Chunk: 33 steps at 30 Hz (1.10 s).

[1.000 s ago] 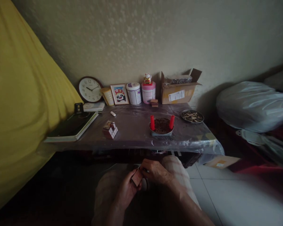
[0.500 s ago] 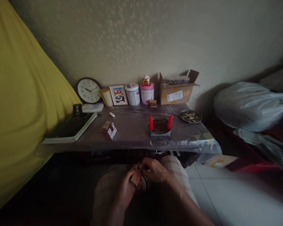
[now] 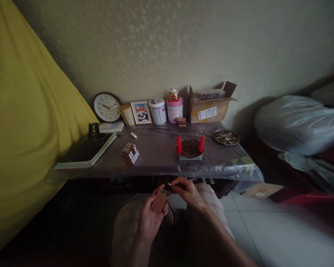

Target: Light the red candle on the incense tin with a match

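Note:
Over my lap, my left hand (image 3: 149, 222) is closed around a small brown matchbox (image 3: 158, 202), tilted with its upper end showing a pale inner tray. Just right of that end, my right hand (image 3: 191, 193) pinches a match (image 3: 170, 184), a thin pale stick whose far end is hard to make out. Beyond my hands on the table, two red candles (image 3: 202, 144) stand in a round bowl of dark soil (image 3: 190, 148). A dish of matchsticks (image 3: 226, 137) lies to the right of it.
Left on the plastic-covered table (image 3: 156, 159) are stacked matchboxes (image 3: 130, 153) and a dark book (image 3: 86, 152). A clock (image 3: 107, 106), canisters (image 3: 157, 111) and an open carton (image 3: 208, 109) line the wall. A yellow curtain (image 3: 25, 122) hangs left; a bulging plastic bag (image 3: 297, 124) sits right.
My right hand has moved up and away from the matchbox, and a match now shows between its fingers. The matchbox in my left hand is raised slightly and more of it is visible.

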Tool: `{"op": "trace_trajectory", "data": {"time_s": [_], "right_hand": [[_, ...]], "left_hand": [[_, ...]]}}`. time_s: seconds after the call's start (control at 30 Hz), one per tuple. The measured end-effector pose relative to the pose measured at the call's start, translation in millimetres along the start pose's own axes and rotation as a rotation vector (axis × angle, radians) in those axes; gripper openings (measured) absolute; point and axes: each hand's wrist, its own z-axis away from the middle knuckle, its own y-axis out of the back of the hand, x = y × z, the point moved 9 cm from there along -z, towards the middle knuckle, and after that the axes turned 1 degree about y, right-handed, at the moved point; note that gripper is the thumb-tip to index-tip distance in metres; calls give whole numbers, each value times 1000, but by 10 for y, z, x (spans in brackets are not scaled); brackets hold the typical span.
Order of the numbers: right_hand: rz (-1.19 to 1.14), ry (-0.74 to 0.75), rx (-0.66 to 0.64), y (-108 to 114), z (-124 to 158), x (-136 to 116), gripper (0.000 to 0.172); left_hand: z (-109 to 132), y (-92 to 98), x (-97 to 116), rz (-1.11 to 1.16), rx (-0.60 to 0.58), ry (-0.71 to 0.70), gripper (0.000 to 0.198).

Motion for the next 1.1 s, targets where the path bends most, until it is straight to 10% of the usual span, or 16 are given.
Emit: {"op": "trace_trajectory", "data": {"time_s": [1.1], "right_hand": [[133,145,-46,-282,96,-310,9]], "left_hand": [[-46,136,165,-111,250,-195,11]]}}
